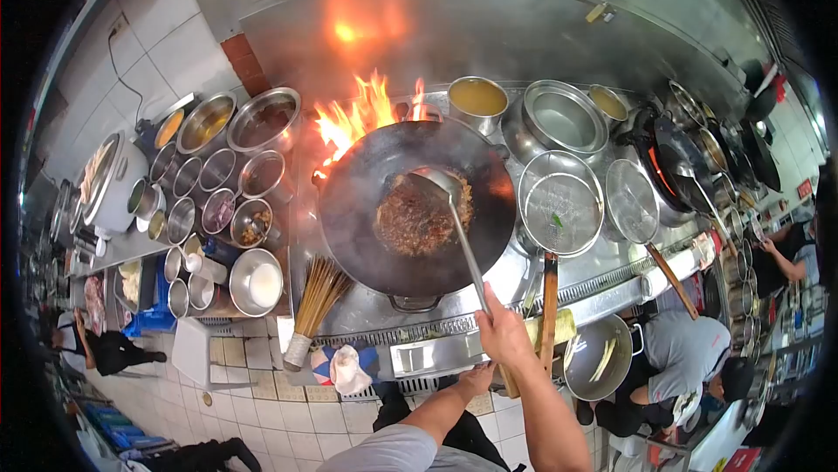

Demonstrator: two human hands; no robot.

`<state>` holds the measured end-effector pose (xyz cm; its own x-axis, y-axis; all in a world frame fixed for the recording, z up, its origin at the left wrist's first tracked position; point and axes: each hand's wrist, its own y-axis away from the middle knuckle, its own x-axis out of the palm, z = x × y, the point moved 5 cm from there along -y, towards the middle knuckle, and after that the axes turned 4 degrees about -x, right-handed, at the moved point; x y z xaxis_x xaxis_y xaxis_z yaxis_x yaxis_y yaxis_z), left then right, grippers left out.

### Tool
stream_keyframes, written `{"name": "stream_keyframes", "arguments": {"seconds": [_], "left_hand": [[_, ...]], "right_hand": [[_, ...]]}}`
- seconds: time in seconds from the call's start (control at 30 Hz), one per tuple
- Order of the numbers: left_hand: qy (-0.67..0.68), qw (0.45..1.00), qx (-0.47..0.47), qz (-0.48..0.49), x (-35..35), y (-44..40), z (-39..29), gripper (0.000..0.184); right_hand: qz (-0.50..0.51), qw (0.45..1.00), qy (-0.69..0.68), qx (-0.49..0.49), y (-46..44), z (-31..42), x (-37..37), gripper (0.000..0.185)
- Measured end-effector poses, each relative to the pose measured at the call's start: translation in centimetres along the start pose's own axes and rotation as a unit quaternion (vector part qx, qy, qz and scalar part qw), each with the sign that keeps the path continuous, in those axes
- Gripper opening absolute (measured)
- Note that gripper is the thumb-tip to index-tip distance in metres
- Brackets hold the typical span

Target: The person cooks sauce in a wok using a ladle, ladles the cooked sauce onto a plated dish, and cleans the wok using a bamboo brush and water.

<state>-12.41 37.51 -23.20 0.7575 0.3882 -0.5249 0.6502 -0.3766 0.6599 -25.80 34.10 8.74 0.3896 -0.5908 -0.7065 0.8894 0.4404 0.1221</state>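
My right hand [506, 332] is closed around the handle of a ladle [468, 249]. The ladle's metal bowl rests in dark brown, crumbly food [415, 219] at the bottom of a big black wok [349, 236]. Steam or smoke rises from the wok, and tall flames [358, 114] burn behind its far left rim. Lower down, my left hand [476, 378] is at the front edge of the metal stove [436, 354], below the right forearm. Its fingers are mostly hidden, so what they touch does not show.
Right of the wok lie two mesh strainers [560, 241] with wooden handles. A bamboo brush [319, 297] and folded cloth [352, 372] are front left. Bowls and metal cups [253, 223] crowd the left counter. A pot [580, 376] stands front right, near a crouching person [681, 350].
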Motion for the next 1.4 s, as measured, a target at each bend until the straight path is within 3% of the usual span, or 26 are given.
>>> {"name": "stream_keyframes", "arguments": {"seconds": [0.1,0.23,0.37,0.43,0.47,0.53,0.57,0.63,0.73,0.77,0.8,0.9,1.03,1.07,1.17,1.27,1.3,1.37,1.4], "left_hand": [[-0.002,0.999,-0.012,-0.042,0.5,-0.7,0.0,0.075],[0.077,0.993,-0.057,-0.074,1.1,-2.2,0.3,0.076],[-0.003,0.996,-0.063,-0.071,0.1,-2.4,-0.9,0.080],[-0.086,0.993,-0.056,-0.055,-0.2,-1.8,-1.0,0.084],[-0.033,0.998,-0.010,-0.053,-0.1,-1.2,-0.9,0.082],[0.066,0.995,-0.009,-0.075,-1.9,3.0,-0.5,0.077],[0.083,0.994,0.001,-0.077,-2.3,5.5,0.1,0.076],[0.078,0.990,0.055,-0.104,-2.4,9.9,2.7,0.061],[0.092,0.994,-0.016,-0.050,0.0,16.0,9.6,0.047],[0.090,0.989,-0.010,-0.114,0.4,18.2,11.9,0.044],[0.112,0.986,-0.055,-0.109,0.0,20.8,13.3,0.043],[0.086,0.968,-0.193,-0.134,0.5,26.6,18.8,0.043],[0.158,0.934,-0.279,-0.158,0.4,32.3,22.5,0.042],[0.164,0.929,-0.284,-0.173,0.1,33.3,22.8,0.041],[0.216,0.910,-0.261,-0.239,-2.3,36.4,20.9,0.033],[0.315,0.852,-0.248,-0.336,-3.2,38.7,21.4,0.024],[0.289,0.837,-0.248,-0.393,-4.4,39.8,20.5,0.023],[0.232,0.799,-0.246,-0.497,-7.2,41.7,18.0,0.024],[0.267,0.789,-0.239,-0.500,-6.6,41.7,19.5,0.034]], "right_hand": [[0.060,0.997,-0.038,0.012,3.5,0.4,-0.4,0.059],[0.031,0.999,-0.034,-0.022,10.0,0.0,-3.7,0.062],[-0.044,0.995,-0.019,0.086,14.7,-1.8,-7.0,0.062],[-0.098,0.977,-0.106,0.159,19.5,-4.5,-8.3,0.062],[-0.146,0.974,-0.124,0.124,21.6,-5.3,-9.0,0.063],[-0.221,0.938,-0.210,0.165,26.7,-7.0,-9.6,0.064],[-0.246,0.898,-0.276,0.238,30.0,-8.1,-9.5,0.065],[-0.280,0.902,-0.204,0.257,35.6,-13.3,-8.5,0.065],[-0.293,0.865,-0.195,0.357,38.2,-15.5,-7.2,0.062],[-0.279,0.845,-0.187,0.415,38.2,-16.6,-7.0,0.061],[-0.262,0.823,-0.180,0.471,38.2,-17.4,-6.8,0.061],[-0.291,0.850,-0.113,0.424,38.2,-27.0,-2.4,0.050],[-0.261,0.828,-0.173,0.464,35.0,-29.8,-1.3,0.040],[-0.294,0.771,-0.277,0.492,33.9,-27.2,-2.5,0.023],[-0.350,0.662,-0.479,0.459,33.9,-26.8,-1.6,0.004],[-0.397,0.591,-0.571,0.409,34.7,-23.8,-2.9,0.015],[-0.415,0.578,-0.570,0.411,35.0,-22.7,-3.6,0.017],[-0.406,0.489,-0.691,0.344,36.2,-22.2,-3.6,0.009],[-0.405,0.455,-0.732,0.306,36.4,-21.2,-4.1,0.004]]}}
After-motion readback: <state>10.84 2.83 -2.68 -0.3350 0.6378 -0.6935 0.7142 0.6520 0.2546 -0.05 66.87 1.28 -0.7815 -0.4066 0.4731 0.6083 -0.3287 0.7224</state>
